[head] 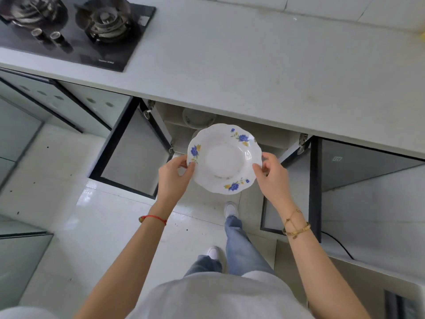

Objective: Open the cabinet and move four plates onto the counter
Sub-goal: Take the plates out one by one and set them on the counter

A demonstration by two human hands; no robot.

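Left hand [171, 178] and right hand [274, 178] pinch opposite rims of a white scalloped ceramic plate with blue flowers [224, 158], held level. Beyond the grip: the open cabinet [174, 132], then the pale counter [253, 72] above. Glazed, stiff and breakable, probably slippery; opposite rims suit it.

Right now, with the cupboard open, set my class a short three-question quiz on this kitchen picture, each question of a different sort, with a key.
1. True or false: the flowered plate is resting on the counter.
2. Which hands hold the plate? A) left hand only B) right hand only C) both
3. Fill in: the stove sits at the counter's far ____ end.

Key: 1. False, it is held in the air in front of the open cupboard. 2. C, one at each side of the rim. 3. Left.
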